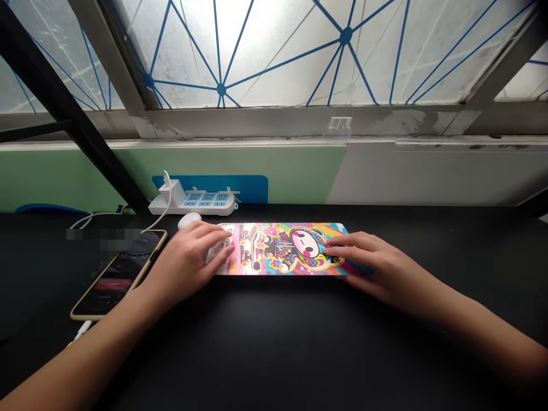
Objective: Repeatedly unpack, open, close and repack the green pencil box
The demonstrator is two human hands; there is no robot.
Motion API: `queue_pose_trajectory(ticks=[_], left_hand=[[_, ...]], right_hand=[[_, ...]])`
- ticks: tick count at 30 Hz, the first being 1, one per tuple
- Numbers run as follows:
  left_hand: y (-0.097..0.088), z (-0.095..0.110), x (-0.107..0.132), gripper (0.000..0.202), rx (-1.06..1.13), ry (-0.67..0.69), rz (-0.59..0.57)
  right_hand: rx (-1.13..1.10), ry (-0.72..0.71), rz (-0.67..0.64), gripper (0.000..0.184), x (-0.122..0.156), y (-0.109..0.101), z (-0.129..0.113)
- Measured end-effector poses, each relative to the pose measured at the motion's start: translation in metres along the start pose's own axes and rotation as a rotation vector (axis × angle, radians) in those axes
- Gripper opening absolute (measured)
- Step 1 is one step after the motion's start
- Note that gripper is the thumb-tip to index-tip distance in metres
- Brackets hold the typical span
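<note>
A long, flat, glossy card (278, 248) printed with a bright cartoon figure in a hood lies sideways in front of me, low over the black desk. At its left end is my left hand (194, 251), closed on it with the fingertips over a pale patch of small print. My right hand (372, 260) grips the other end, fingers across the top and thumb at the near edge. The card's right end is partly hidden under those fingers. Whether the card rests on the desk or is slightly raised, I cannot tell.
Left of my left hand lies a phone (120, 279) with a lit screen and a cable. Behind it stand a white power strip (208, 200) with a plugged-in charger and a white round object (189, 220). A black slanted bar (81, 120) crosses the left side, before the window.
</note>
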State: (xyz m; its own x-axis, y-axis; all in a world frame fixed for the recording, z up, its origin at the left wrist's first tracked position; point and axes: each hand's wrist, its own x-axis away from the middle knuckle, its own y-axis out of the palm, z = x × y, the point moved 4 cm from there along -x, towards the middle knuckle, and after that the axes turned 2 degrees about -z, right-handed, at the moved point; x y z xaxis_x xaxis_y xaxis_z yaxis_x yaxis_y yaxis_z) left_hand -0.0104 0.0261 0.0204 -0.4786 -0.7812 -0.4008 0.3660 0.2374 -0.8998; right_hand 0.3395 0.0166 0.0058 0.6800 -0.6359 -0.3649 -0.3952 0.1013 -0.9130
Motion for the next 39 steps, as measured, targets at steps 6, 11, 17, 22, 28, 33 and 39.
queue_pose_trajectory(ticks=[6, 11, 17, 22, 28, 33, 39], left_hand=[[0.004, -0.027, 0.006, 0.054, 0.029, -0.433, -0.189], [0.015, -0.015, 0.004, 0.063, 0.427, -0.464, -0.123], [0.037, -0.007, 0.003, 0.08, 0.935, -0.567, -0.064], [0.043, -0.008, 0.004, 0.078, 1.011, -0.59, -0.083], [0.044, -0.009, 0.005, 0.071, 1.072, -0.59, -0.032], [0.044, -0.009, 0.004, 0.072, 1.125, -0.597, 0.004], [0.043, -0.009, 0.002, 0.064, 1.126, -0.619, -0.009]], right_hand=[[0.037, 0.013, -0.043, 0.042, 0.0, 0.001, -0.003], [0.202, 0.008, -0.04, 0.055, -0.004, 0.011, -0.017], [0.284, -0.025, -0.094, 0.067, -0.022, 0.037, -0.054], [0.299, -0.057, -0.161, 0.068, -0.063, 0.053, -0.084], [0.282, -0.148, -0.169, 0.078, -0.112, 0.078, -0.107], [0.251, -0.135, -0.158, 0.08, -0.116, 0.083, -0.103], [0.211, -0.13, -0.21, 0.08, -0.115, 0.075, -0.099]])
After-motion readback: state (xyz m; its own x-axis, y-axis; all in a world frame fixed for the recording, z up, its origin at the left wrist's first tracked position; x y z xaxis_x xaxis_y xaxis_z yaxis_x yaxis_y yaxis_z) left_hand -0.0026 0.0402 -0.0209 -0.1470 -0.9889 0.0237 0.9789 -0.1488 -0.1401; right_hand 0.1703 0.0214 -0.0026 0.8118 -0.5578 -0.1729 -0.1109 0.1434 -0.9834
